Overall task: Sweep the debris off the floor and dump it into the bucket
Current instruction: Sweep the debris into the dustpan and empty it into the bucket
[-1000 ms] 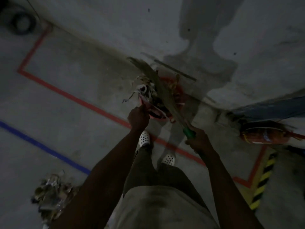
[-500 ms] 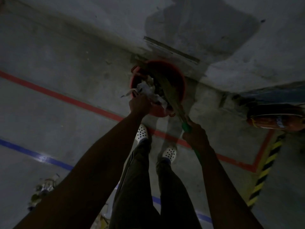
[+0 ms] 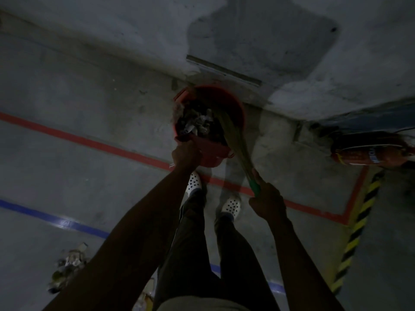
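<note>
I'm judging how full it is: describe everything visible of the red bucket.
The red bucket is round, plastic-looking and open-topped, standing on the concrete floor at the foot of the wall. Pale debris shows inside it. The broom head leans across its right side, held by the right hand. The left hand grips a red thing at its near edge; dim light hides whether that is the rim.

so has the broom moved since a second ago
Yes. The broom tip has dropped from beyond the bucket rim to inside it.

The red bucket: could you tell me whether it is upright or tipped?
Upright: the bucket stands on the floor, open mouth facing up.
</note>
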### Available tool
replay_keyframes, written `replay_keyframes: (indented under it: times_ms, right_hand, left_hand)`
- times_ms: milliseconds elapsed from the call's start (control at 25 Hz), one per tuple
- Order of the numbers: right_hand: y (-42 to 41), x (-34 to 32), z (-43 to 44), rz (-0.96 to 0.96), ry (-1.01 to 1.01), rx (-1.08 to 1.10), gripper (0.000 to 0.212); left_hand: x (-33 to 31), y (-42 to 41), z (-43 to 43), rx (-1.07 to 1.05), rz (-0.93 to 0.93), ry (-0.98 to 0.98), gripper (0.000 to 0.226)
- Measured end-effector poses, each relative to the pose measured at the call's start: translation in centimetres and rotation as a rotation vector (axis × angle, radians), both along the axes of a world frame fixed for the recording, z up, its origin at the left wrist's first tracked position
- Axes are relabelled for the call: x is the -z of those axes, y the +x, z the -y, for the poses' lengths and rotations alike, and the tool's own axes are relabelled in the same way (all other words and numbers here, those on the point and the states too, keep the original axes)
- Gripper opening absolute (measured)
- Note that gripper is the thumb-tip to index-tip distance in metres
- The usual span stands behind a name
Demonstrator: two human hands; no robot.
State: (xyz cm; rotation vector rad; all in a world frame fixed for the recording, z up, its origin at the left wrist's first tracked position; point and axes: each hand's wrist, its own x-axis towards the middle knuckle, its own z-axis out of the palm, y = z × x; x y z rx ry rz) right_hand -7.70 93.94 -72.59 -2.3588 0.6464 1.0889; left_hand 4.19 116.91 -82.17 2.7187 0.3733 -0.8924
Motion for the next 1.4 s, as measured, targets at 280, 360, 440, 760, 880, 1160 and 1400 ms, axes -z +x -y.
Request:
replay_keyframes:
  times_ms: [280,360,440,760,880,1160,1400]
  right_hand:
    - [-2.8,-1.8,0.0,-0.005,0.029,0.015,0.096]
    - [-2.4,-3.2,-0.2,0.001,0.051,0.023,0.092]
    - [-1.9,-4.9,-0.6,0.010,0.076,0.031,0.088]
    - [-2.5,-9.9,0.2,0.125,0.118,-0.012,0.083]
    - [-1.9,-10.4,2.4,0.180,0.133,-0.169,0.083]
    - [-3.7,-12.0,4.4,0.196,0.253,-0.431,0.055]
    - [-8.9,-13.4,-2.6,0.244,0.444,-0.867,0.083]
  left_hand:
    - [-3.0,-3.4,-0.1,-0.018,-0.035,-0.033,0.032]
    - [-5.2,-4.3,-0.4,-0.014,0.001,-0.066,0.030]
    - [-7.6,-5.2,-0.6,-0.006,0.054,-0.096,0.030]
    - [-15.3,-9.8,0.2,-0.156,0.157,-0.085,0.038]
    - [-16.8,-12.6,1.0,-0.266,0.196,-0.041,0.037]
    - [-19.4,-23.9,3.8,-0.637,0.289,0.040,0.041]
    - [-20.6,-38.3,3.3,-0.989,0.379,0.108,0.033]
